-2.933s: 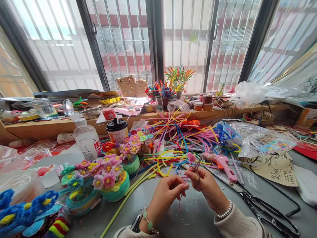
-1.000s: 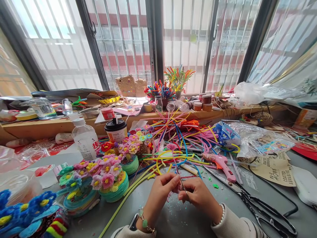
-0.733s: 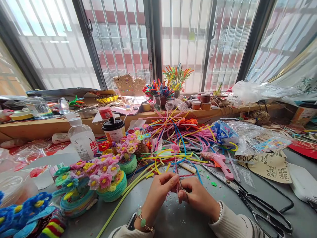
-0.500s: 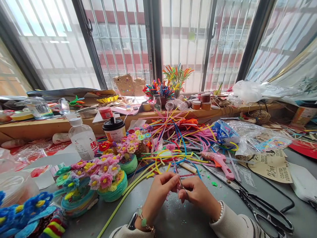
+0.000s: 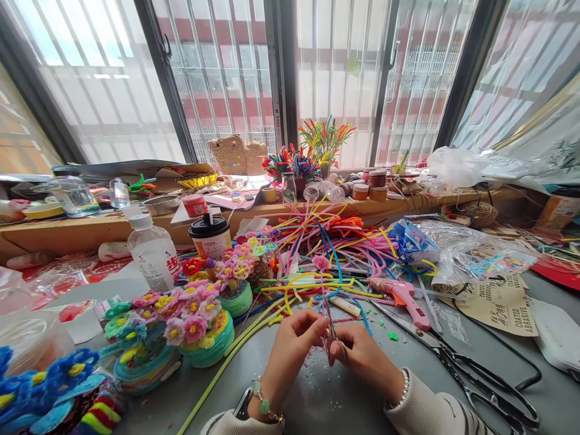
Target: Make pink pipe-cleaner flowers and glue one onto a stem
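My left hand (image 5: pixel 296 344) is closed, thumb and fingers pinching a thin pink pipe-cleaner stem. At the top of the stem is a fluffy pink pipe-cleaner flower (image 5: pixel 321 262). My right hand (image 5: pixel 365 356) is wrapped around small metal scissors (image 5: pixel 331 323), whose blades point up and away beside the stem. The handles are mostly hidden by my fingers, and I cannot tell whether the blades touch the stem. Both hands nearly meet above the grey table, where glitter and tiny scraps (image 5: pixel 333 386) lie scattered.
Pipe-cleaner flower pots (image 5: pixel 206 350) crowd the left, near a plastic bottle (image 5: pixel 151 254) and a lidded cup (image 5: pixel 209 235). Loose pipe cleaners (image 5: pixel 344 241) heap up ahead. On the right lie a pink glue gun (image 5: pixel 408 302), large black-handled scissors (image 5: pixel 480 380) and sandpaper (image 5: pixel 502 305).
The pink flower has risen and shifted slightly right. The small scissors have tipped more upright, with more of their blades showing. Both hands stay nearly in place.
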`<control>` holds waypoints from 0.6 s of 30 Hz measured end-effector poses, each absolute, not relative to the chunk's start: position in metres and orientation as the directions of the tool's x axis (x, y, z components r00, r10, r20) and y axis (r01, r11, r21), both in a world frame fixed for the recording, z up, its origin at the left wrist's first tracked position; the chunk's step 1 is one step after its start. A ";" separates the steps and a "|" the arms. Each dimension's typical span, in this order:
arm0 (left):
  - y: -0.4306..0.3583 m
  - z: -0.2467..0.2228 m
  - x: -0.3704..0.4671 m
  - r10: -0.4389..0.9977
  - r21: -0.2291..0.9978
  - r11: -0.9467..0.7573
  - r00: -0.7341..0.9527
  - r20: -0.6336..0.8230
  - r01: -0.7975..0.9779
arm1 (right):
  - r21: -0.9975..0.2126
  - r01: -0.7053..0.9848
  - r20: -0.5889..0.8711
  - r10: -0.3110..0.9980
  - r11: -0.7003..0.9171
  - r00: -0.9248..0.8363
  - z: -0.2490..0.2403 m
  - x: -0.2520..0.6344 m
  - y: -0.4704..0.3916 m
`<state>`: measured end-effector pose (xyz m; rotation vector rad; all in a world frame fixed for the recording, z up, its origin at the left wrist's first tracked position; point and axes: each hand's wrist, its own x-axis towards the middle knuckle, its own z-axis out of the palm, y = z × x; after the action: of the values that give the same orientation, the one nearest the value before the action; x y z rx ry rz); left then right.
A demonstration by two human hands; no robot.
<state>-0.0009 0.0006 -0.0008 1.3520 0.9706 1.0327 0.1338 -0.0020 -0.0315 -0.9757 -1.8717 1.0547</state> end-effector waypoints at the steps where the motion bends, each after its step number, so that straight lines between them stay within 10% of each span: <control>1: 0.001 -0.001 -0.001 0.960 1.000 -0.026 0.278 0.030 -0.016 | -0.892 0.242 0.253 0.866 0.381 -0.431 -0.030 0.134 -0.003; 18: 0.001 -0.003 -0.001 0.959 1.000 -0.018 0.283 0.022 -0.018 | -0.847 0.330 0.213 0.834 0.418 -0.508 -0.025 0.136 -0.006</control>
<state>-0.0011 0.0010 -0.0034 1.3345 0.9746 1.0165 0.1357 -0.0056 -0.0250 -0.9828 -2.0369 1.0181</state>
